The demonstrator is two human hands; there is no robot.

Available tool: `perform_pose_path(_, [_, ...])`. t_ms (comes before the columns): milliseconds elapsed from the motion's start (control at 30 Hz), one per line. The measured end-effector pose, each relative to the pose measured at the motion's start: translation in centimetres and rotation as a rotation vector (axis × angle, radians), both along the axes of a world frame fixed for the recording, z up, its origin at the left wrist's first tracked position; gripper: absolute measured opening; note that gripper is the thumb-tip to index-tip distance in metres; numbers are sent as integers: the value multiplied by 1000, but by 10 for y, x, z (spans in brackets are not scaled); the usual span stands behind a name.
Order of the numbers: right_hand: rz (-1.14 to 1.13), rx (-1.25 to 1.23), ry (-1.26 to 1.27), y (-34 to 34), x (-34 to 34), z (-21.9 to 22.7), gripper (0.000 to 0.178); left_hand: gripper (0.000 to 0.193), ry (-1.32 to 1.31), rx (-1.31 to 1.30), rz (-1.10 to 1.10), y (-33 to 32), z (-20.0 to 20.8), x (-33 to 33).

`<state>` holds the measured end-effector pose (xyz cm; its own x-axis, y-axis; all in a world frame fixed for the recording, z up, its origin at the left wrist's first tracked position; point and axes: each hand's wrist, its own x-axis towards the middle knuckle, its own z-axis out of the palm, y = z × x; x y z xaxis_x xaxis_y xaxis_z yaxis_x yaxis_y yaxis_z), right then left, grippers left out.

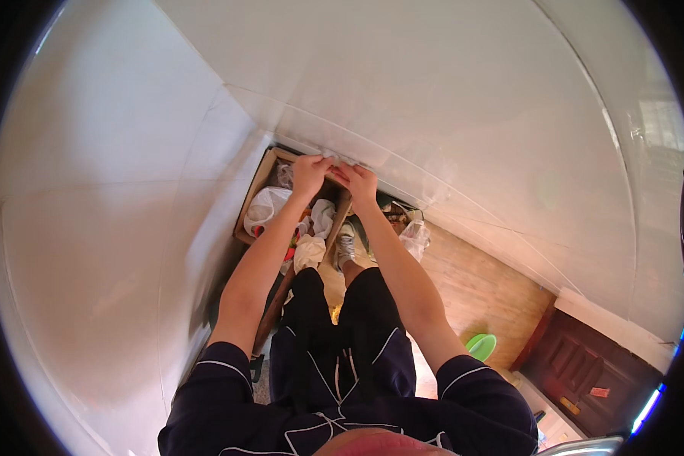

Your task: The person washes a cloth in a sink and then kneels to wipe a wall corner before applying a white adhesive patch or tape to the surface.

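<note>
Below the pale wall [433, 99] sits an open cardboard box [264, 173], a white plastic bag [266, 209] inside. Your left hand [310, 173] and right hand [359, 182] nearly meet near its far edge, curled inward; whether they pinch anything, I cannot tell.

Box [245, 228] as landmark. Left of it, left wall [129, 190] rises close alongside; little sideways room. Beyond it, far wall [433, 114] blocks reach just past the rim, where left hand [310, 176] and right hand [359, 184] sit together. Way in is from above, between the forearms; inside the box, white bag [266, 207] takes up the left part. Cream bundle [309, 251] crowds its near end. Right of the box: shoe [346, 245] close, then clear bag [415, 239]; past that, open floor [471, 266], wide passage.
</note>
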<state>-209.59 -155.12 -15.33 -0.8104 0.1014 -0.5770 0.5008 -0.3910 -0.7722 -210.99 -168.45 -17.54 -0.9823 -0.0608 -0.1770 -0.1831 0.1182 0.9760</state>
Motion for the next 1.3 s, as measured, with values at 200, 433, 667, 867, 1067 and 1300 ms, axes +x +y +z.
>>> perform_pose_path(200, [1,88,200,13,17,92,22,26,85,11,52,12,120,11])
perform_pose_path(433, [-4,149,248,43,30,166,21,35,134,-66,-80,33,188,10])
perform_pose_path(667, [-47,26,131,60,36,61,21,46,-86,-418,-399,43,81,3])
perform_pose_path(867, [-68,39,31,69,37,17,20,40,-200,-256,-446,62,11,7])
perform_pose_path(1067, [-98,79,106,81,46,71,20,36,138,-316,-304,74,93,19])
perform_pose_path(1300, [-143,164,291,104,58,174,21,39,304,-340,-336,98,205,28])
